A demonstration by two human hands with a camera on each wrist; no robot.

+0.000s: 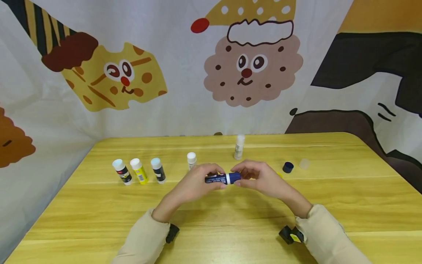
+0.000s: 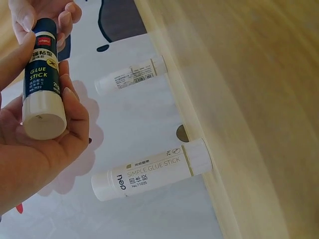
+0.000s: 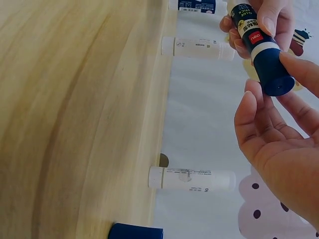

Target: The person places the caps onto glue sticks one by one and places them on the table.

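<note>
The left hand [image 1: 199, 181] holds the glue stick [image 1: 215, 179] with its fingers curled round the dark body, and the white base of the stick points toward the left wrist. The right hand [image 1: 262, 178] pinches the blue cap [image 1: 234, 178] at the other end, between thumb and fingers. A white band shows between the body and the cap. The glue stick lies almost level in the air, above the middle of the table [image 1: 230, 231].

On the left side, three sticks stand upright in a row: a black one [image 1: 122, 172], a yellow one [image 1: 140, 172] and a navy one [image 1: 158, 171]. Behind the left hand stands a white stick [image 1: 191, 158], partly hidden; another pale stick [image 1: 239, 147] is farther back. To the right of the right hand, a dark cap [image 1: 288, 167] rests just beside a clear cap [image 1: 304, 164].
</note>
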